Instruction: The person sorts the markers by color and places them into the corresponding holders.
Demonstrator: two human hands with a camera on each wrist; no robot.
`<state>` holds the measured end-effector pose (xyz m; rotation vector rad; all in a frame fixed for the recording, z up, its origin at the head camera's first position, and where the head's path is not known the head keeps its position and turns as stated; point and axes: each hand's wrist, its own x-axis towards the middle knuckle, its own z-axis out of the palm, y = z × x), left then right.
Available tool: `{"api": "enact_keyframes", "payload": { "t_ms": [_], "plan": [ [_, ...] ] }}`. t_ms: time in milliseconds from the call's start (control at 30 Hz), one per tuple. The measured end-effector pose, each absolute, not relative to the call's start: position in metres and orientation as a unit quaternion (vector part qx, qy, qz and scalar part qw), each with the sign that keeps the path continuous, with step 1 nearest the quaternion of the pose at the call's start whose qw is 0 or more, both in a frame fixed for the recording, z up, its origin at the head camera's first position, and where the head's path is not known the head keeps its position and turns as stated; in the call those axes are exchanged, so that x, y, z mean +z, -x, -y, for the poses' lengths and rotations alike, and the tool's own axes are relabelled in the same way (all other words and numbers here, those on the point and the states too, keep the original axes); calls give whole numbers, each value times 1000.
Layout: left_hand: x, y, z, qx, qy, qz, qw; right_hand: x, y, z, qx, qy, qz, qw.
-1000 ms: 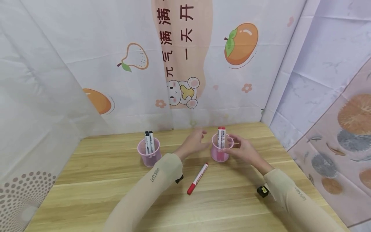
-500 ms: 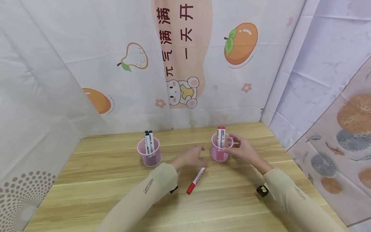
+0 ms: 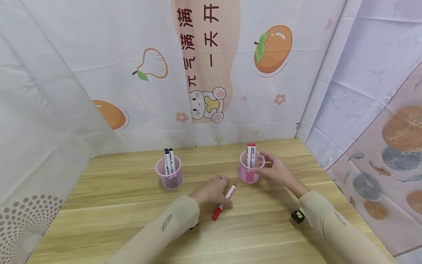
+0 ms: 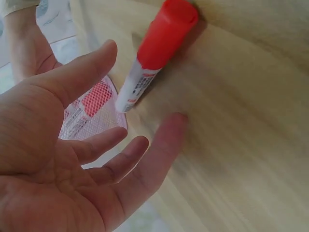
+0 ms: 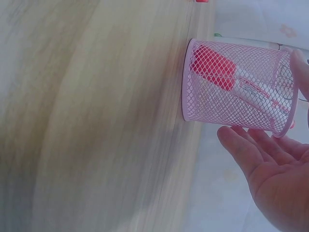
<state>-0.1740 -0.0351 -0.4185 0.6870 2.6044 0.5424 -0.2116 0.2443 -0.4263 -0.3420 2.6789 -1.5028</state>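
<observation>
A red-capped whiteboard marker (image 3: 231, 191) lies on the wooden table. Over its middle is my left hand (image 3: 212, 191), thumb on the near side and fingers on the far side. In the left wrist view the fingers are spread, with a gap between them and the marker (image 4: 154, 53). My right hand (image 3: 278, 171) holds a pink mesh pen holder (image 5: 236, 87) around its right side, with thumb and fingers at opposite sides near the rim. Red markers (image 3: 251, 156) stand in that holder, caps down. Part of the lying marker is hidden by my left thumb.
To the left stands a second pink pen holder (image 3: 172, 181) with several black markers (image 3: 169, 161) in it. The wooden table (image 3: 108, 205) meets a printed cloth (image 3: 145, 121) at the back. Another cloth hangs along the right side.
My left hand has moved from beside the right pen holder toward me and down over the lying marker. My right hand stays at the holder.
</observation>
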Motion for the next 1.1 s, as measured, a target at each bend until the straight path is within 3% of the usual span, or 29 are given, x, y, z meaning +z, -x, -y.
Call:
{"api": "enact_keyframes", "payload": {
  "t_ms": [367, 667, 1100],
  "plan": [
    [-428, 169, 34, 224, -249, -926, 171, -430, 213, -246, -490, 111, -864, 24],
    [-432, 170, 37, 292, -221, -905, 216, -429, 214, -246, -495, 107, -862, 26],
    [-435, 172, 37, 305, -208, -901, 227, -430, 213, -246, -502, 110, -858, 26]
  ]
}}
